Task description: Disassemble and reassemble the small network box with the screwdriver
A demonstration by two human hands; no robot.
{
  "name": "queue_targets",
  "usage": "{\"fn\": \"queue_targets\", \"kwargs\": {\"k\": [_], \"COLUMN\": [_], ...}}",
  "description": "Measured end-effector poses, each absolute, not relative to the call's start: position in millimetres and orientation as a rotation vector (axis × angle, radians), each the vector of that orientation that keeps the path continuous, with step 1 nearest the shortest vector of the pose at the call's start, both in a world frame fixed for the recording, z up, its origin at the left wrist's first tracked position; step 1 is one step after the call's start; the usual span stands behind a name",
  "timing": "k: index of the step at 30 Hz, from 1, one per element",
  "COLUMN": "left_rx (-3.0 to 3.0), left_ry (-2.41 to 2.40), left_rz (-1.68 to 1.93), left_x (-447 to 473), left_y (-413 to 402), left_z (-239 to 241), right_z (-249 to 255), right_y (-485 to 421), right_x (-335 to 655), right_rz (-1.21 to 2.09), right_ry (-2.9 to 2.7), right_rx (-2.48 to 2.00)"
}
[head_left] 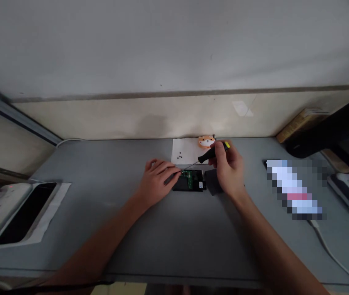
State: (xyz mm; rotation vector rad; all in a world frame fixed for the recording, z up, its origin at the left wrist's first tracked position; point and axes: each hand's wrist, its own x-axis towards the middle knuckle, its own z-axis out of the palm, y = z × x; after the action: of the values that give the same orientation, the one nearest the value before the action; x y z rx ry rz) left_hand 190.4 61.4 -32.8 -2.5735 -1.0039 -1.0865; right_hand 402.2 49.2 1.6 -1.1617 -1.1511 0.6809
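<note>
A small opened black device with a green circuit board lies flat on the grey table. My left hand is at its left end, thumb and fingertips closed on the upper left corner. A screwdriver with a black handle and yellow end is gripped in my right hand. Its thin shaft slants down left, the tip at the board's upper left by my left fingertips. Whether it sits in a screw is too small to tell. A dark grey flat piece lies right of the device, partly under my right hand.
White paper behind the device bears several tiny dark screws and a dog-faced orange case. A black phone lies at left. A blurred-out phone, a white cable and a black cylinder are at right.
</note>
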Motion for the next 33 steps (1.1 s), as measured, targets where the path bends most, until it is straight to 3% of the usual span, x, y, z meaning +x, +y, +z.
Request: {"fn": "queue_targets", "kwargs": {"k": [11,33], "left_rx": [-2.555,-2.885], "left_ry": [-1.264,-1.315], "left_rz": [-0.987,-0.929], "left_x": [185,191], "left_y": [61,62], "left_z": [-30,-44], "right_z": [-1,11], "right_y": [46,40], "right_x": [404,394], "right_rz": [0.584,0.552], "right_ry": [-1.303,-1.561], "right_rx": [-1.211,-1.294]}}
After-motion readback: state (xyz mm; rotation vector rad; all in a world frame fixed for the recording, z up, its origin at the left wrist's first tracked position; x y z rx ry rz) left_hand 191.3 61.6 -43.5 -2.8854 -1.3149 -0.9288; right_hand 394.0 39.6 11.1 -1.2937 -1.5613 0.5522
